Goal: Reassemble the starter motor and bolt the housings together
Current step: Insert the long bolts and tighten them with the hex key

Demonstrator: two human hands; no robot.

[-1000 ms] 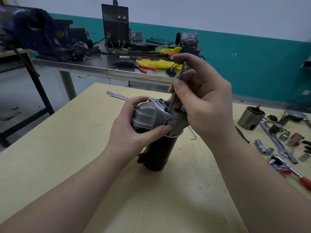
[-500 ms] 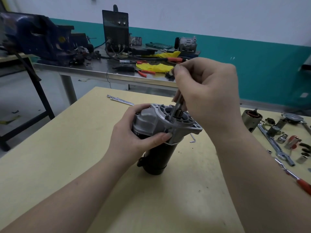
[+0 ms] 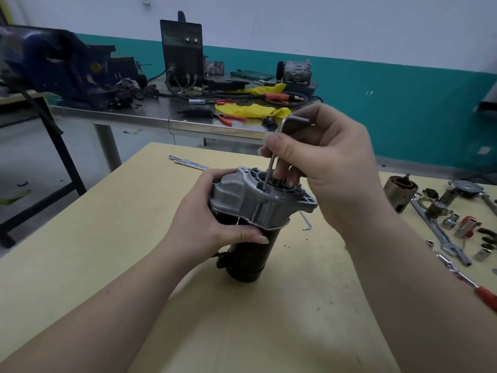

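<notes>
The starter motor stands upright on the yellow table (image 3: pixel 113 265), with a black cylindrical body (image 3: pixel 248 261) below and a grey aluminium nose housing (image 3: pixel 239 199) on top. My left hand (image 3: pixel 204 224) grips the motor from the left, at the joint between housing and body. My right hand (image 3: pixel 325 160) is above the housing and pinches an L-shaped hex key (image 3: pixel 277 146). The key's long arm points down into the housing's open top, beside the pinion; its tip is hidden inside. A thin gasket edge shows under the housing.
A second small hex key (image 3: pixel 306 220) lies just right of the motor. At the right edge lie a cylindrical motor part (image 3: pixel 399 191), a spanner (image 3: pixel 435 230), sockets and a red-handled screwdriver (image 3: pixel 473 282). An extension bar (image 3: pixel 188 162) lies at the table's far side. Behind stands a cluttered steel bench (image 3: pixel 161 119).
My right hand has turned the hex key, so its short arm now points right above my fingers. My left hand keeps its grip on the motor. The view has shifted a little.
</notes>
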